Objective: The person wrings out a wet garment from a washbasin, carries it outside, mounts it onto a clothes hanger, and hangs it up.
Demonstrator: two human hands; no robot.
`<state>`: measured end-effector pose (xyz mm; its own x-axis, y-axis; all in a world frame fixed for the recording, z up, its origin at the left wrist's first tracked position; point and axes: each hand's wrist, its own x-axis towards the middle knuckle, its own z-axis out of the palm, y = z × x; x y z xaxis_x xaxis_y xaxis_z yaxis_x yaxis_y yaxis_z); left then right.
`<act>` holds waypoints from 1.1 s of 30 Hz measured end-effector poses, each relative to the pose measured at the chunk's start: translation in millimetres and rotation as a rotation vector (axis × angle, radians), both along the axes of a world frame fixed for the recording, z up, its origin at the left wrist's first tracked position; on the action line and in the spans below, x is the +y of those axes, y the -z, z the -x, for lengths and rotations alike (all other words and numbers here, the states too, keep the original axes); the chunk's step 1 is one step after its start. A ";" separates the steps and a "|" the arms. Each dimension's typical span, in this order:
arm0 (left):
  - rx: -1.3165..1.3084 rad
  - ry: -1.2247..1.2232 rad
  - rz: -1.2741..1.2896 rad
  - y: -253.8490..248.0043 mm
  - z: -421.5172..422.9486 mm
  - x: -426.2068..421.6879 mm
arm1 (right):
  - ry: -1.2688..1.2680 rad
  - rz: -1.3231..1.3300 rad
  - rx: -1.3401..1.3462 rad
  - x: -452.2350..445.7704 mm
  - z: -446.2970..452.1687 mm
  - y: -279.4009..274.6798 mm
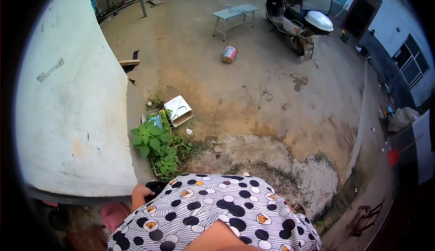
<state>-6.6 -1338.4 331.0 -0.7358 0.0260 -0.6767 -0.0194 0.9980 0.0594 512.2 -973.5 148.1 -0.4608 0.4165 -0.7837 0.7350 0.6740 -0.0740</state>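
Beside the left edge of the patterned garment (217, 210), my left hand (142, 192) shows only in part. Its fingers look closed against a black object (155, 187), whose kind I cannot make out. A pink plastic container (114, 214) is just below and outside this hand. At the garment's right edge a small patch that may be my right hand (299, 208) peeks out; its fingers are hidden. Green leafy plants (156, 144) grow ahead of my left hand, close to the white wall (77, 106).
A white basin (179, 109) lies tipped beside the plants. Farther off are a pink-and-blue bucket (229, 54), a low bench (235, 12) and a parked scooter (299, 24). Rough, broken concrete (312, 176) lies ahead. A small wooden chair (364, 217) is at right.
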 end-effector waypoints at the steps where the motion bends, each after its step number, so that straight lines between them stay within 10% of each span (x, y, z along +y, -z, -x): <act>1: -0.038 -0.026 0.016 15.8 8.3 10.3 | -0.310 -0.004 -0.101 11.9 -19.3 16.8; 4: 0.069 -0.006 -0.056 52.5 24.0 36.6 | 0.114 0.050 -0.194 112.5 -50.9 107.5; 9: 0.278 -0.075 -0.315 -8.5 -3.2 122.6 | -0.084 -0.372 0.158 214.1 -38.0 -8.5; 12: 0.327 -0.088 -0.308 -20.3 -10.8 158.2 | 0.445 -0.087 0.310 280.3 -22.9 -11.3; 14: 0.416 -0.072 -0.359 -34.6 -21.7 186.0 | 1.231 0.035 0.455 304.4 -0.3 -27.6; 17: 0.322 -0.104 -0.511 -0.2 6.1 204.7 | 1.326 0.118 0.577 327.0 18.9 -26.2; 25: 0.334 -0.035 -0.477 5.7 63.4 349.3 | 0.907 0.109 0.164 377.8 15.8 22.8; 27: 0.265 0.010 -0.343 -10.2 73.7 401.4 | -0.214 -0.353 0.270 417.1 -50.3 149.7; 30: 0.246 0.074 -0.298 -15.2 95.2 470.0 | 0.477 -0.279 0.149 451.6 -64.1 181.0; 33: 0.209 0.094 -0.386 -9.6 132.0 521.6 | 0.097 -0.252 -0.048 481.5 -26.8 69.0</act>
<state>-138.7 -816.8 340.7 -0.8380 0.3206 -0.4416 0.1219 0.8987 0.4213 539.1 -492.0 79.1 -0.3741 0.6415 -0.6697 0.7955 0.5932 0.1238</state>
